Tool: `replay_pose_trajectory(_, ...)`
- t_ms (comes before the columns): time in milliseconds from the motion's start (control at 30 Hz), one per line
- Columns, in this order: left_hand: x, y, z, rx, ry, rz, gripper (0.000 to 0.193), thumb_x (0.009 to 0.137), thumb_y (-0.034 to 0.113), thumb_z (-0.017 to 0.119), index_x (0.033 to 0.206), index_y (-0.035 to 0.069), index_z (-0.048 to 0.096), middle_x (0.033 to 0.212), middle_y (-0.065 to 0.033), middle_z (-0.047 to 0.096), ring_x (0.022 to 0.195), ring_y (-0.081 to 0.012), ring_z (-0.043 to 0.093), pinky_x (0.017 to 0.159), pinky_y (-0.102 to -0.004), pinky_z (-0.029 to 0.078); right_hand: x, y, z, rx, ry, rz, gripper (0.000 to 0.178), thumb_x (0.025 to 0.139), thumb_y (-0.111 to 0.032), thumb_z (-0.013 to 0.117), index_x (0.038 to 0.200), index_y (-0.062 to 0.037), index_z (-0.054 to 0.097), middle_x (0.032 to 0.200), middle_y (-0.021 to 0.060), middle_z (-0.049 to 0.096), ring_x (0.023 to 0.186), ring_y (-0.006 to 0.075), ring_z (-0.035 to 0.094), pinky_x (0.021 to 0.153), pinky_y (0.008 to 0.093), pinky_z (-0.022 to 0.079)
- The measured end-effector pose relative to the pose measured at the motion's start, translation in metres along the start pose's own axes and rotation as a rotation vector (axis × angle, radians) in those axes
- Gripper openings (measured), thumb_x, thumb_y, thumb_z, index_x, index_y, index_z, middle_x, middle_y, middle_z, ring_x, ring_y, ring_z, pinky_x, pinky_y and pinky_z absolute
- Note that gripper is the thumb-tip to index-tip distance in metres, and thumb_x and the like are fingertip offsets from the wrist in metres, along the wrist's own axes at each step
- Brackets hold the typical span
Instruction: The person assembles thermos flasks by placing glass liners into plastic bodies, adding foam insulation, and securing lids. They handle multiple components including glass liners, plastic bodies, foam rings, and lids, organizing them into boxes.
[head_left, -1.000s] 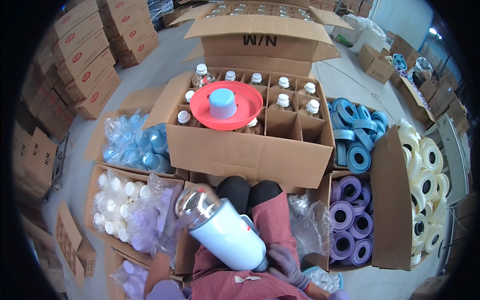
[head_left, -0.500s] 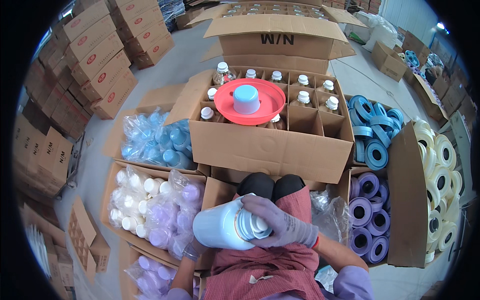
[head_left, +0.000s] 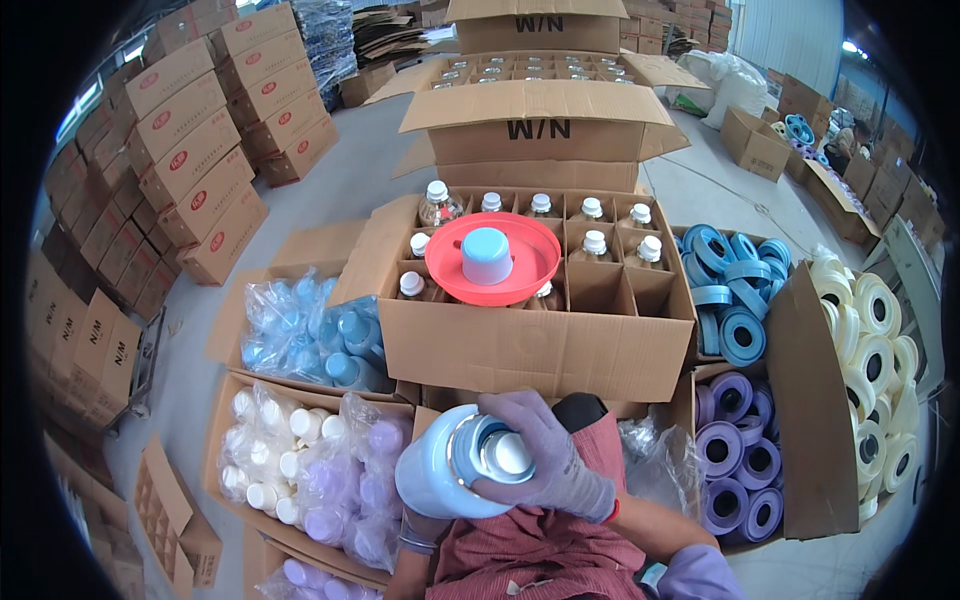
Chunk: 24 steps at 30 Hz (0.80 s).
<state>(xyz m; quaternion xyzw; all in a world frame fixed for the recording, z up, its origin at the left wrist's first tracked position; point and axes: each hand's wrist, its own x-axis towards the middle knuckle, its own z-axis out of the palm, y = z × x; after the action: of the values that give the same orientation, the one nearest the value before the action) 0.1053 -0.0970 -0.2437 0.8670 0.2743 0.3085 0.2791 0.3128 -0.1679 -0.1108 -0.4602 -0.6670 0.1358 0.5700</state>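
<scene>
Pale blue flask (head_left: 425,478) in gloved left grip (head_left: 427,528) and right grip (head_left: 545,455), red dish (head_left: 537,252) on carton (head_left: 530,352) beyond.

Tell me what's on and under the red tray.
On the red tray stands a blue cup-shaped piece. Underneath is the open divided carton, with a white-capped bottle peeking out at the tray's near edge. Anything else beneath is covered.

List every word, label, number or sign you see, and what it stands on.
I give each text's look and place, not its wording:
Stacked cartons, upper left: red oval emblems; print beneath too small to read.
Open carton, centre rear: large black lettering, upside down.
Panel behind it: similar upside-down lettering.
Lower-left cartons: black lettering, tilted.
</scene>
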Motion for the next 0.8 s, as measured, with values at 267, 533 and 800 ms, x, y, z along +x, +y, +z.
replay_pose_trajectory(267, 0.039, 0.031, 0.000, -0.378, -0.105, -0.054, 0.077, 0.083, 0.024, 0.074, 0.148, 0.007, 0.036, 0.143, -0.0119, 0.049, 0.131, -0.0280, 0.049, 0.110, -0.0394, 0.040, 0.013, -0.004, -0.014, 0.033, -0.097, -0.020, 0.078, 0.068, -0.024, 0.086, 0.132, -0.0001, 0.049, 0.118, 0.0158, 0.060, 0.105, 0.0307, 0.061, 0.091, 0.0379, 0.050)
replay_pose_trajectory(533, 0.097, 0.150, -0.052, -0.273, 0.006, -0.253, 0.080, 0.070, 0.038, 0.074, 0.142, 0.013, 0.048, 0.133, -0.0152, 0.056, 0.116, -0.0348, 0.057, 0.102, -0.0467, 0.043, 0.026, -0.018, -0.017, -0.085, 0.139, 0.115, 0.072, 0.068, -0.022, 0.085, 0.129, -0.0020, 0.054, 0.114, 0.0162, 0.059, 0.103, 0.0300, 0.062, 0.089, 0.0377, 0.051)
replay_pose_trajectory(800, 0.096, 0.123, -0.053, -0.318, -0.077, -0.208, 0.059, 0.077, 0.038, 0.071, 0.126, 0.009, 0.055, 0.118, -0.0177, 0.062, 0.106, -0.0355, 0.062, 0.095, -0.0448, 0.048, 0.024, -0.021, -0.029, -0.046, 0.101, -0.037, 0.071, 0.067, -0.023, 0.084, 0.127, -0.0001, 0.056, 0.114, 0.0166, 0.060, 0.102, 0.0300, 0.063, 0.089, 0.0375, 0.051)
